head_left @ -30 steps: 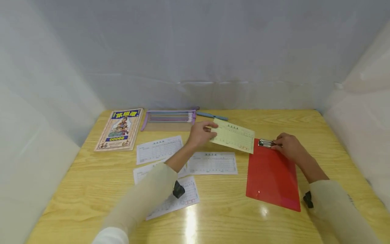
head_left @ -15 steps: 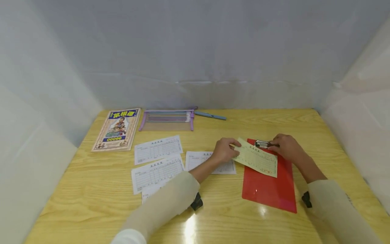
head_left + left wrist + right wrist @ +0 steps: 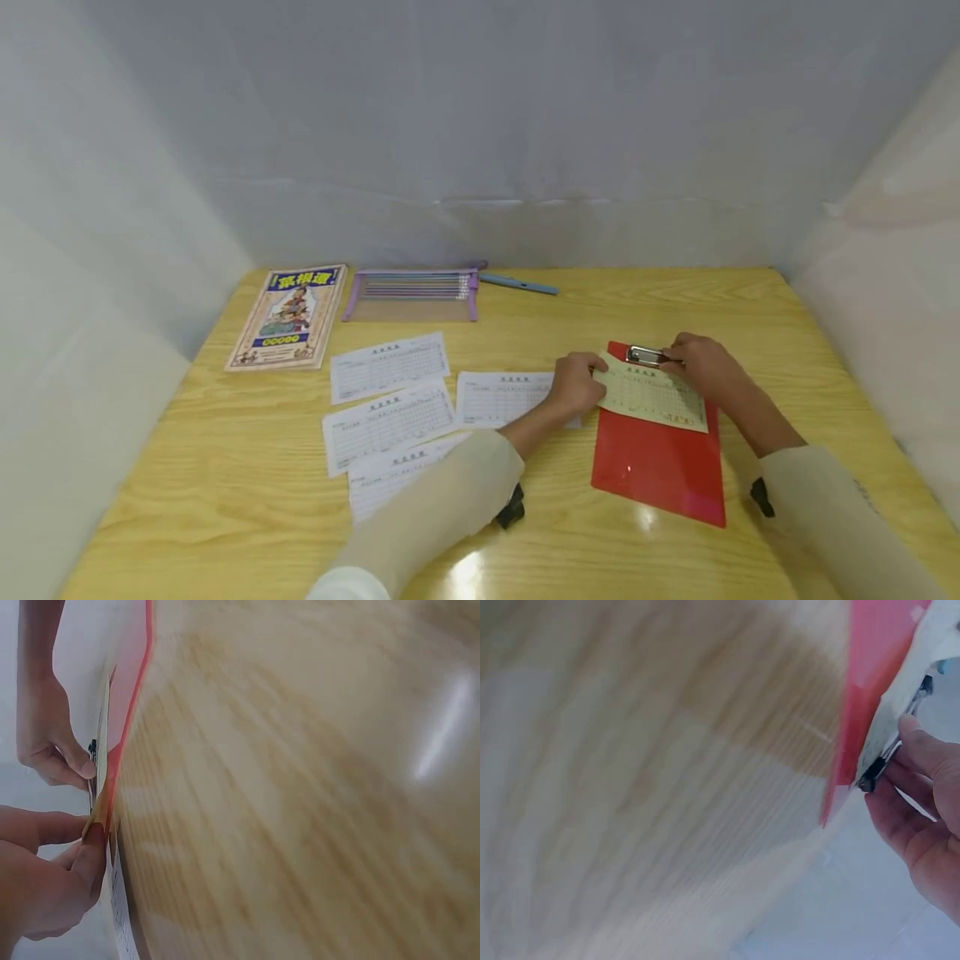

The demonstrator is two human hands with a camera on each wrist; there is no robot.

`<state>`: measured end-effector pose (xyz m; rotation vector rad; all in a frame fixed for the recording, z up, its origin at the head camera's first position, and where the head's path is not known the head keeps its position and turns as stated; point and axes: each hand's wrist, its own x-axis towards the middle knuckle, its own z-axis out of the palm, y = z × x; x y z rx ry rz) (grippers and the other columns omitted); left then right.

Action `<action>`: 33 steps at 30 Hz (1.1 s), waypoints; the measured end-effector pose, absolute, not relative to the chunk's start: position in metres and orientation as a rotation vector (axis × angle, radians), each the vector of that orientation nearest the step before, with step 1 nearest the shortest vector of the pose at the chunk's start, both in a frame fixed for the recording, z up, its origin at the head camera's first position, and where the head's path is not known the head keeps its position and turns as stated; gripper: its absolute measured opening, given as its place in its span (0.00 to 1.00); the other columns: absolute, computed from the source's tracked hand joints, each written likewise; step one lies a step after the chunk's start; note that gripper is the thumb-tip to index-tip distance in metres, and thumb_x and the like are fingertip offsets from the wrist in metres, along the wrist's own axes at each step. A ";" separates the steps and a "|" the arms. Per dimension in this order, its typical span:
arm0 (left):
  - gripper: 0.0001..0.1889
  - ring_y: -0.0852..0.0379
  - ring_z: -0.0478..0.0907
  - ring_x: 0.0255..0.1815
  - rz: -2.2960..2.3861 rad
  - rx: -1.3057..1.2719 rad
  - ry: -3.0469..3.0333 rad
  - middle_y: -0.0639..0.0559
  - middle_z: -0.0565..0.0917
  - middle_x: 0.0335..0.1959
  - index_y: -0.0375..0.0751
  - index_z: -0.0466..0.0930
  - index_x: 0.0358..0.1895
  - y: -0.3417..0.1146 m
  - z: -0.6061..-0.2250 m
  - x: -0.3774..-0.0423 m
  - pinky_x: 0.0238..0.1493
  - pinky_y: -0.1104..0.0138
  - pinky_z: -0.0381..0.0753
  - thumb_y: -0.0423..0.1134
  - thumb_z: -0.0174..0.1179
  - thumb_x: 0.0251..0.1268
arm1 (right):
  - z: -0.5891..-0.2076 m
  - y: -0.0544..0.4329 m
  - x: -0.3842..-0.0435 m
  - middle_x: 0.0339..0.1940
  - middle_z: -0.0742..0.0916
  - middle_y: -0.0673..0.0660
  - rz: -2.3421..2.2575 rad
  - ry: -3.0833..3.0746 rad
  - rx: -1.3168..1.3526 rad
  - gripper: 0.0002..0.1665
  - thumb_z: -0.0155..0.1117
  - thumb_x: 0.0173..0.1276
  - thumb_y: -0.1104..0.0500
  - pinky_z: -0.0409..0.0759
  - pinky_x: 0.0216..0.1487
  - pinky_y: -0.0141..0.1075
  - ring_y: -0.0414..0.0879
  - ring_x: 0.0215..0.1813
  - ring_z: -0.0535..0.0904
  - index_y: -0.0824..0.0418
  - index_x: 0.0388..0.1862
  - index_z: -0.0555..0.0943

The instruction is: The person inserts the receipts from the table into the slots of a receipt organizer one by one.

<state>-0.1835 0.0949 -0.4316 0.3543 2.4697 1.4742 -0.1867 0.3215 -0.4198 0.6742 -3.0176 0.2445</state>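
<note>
Yellow form (image 3: pixel 652 393) lies crosswise on red clipboard (image 3: pixel 660 467) (top edge toward clip (image 3: pixel 645 356)).

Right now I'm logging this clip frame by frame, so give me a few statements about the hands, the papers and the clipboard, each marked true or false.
1. The left hand pinches the yellow form by its left edge. True.
2. The right hand rests flat on the table, away from the metal clip. False: its fingers grip the clip at the top of the red clipboard.
3. The yellow form lies on the clipboard's upper part. True.
4. The booklet lies on the clipboard. False: it lies at the table's far left corner.
5. White forms lie left of the clipboard. True.
</note>
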 end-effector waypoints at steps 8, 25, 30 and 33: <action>0.20 0.61 0.76 0.32 1.496 0.339 2.438 0.39 0.83 0.47 0.29 0.80 0.47 0.106 -0.435 -0.182 0.19 0.77 0.71 0.18 0.52 0.48 | -0.423 0.322 -0.186 0.31 0.82 0.62 0.102 -2.910 0.748 0.15 0.67 0.59 0.61 0.78 0.30 0.40 0.50 0.30 0.78 0.73 0.40 0.84; 0.21 0.53 0.73 0.63 1.317 0.449 2.598 0.42 0.80 0.56 0.32 0.80 0.51 0.115 -0.434 -0.180 0.64 0.68 0.71 0.22 0.54 0.51 | -0.427 0.316 -0.184 0.28 0.80 0.60 0.067 -2.885 0.740 0.10 0.65 0.61 0.65 0.78 0.30 0.40 0.49 0.29 0.76 0.72 0.38 0.83; 0.20 0.52 0.73 0.63 1.295 0.463 2.619 0.43 0.81 0.55 0.33 0.80 0.51 0.116 -0.435 -0.182 0.64 0.68 0.71 0.22 0.55 0.52 | -0.427 0.316 -0.184 0.28 0.80 0.60 0.066 -2.886 0.731 0.10 0.64 0.62 0.65 0.78 0.31 0.41 0.49 0.29 0.76 0.72 0.39 0.83; 0.20 0.52 0.73 0.62 1.276 0.455 2.640 0.43 0.81 0.54 0.33 0.80 0.51 0.117 -0.435 -0.183 0.64 0.68 0.70 0.23 0.55 0.52 | -0.426 0.315 -0.184 0.29 0.80 0.60 0.085 -2.881 0.736 0.10 0.63 0.62 0.66 0.78 0.31 0.41 0.50 0.30 0.77 0.72 0.39 0.83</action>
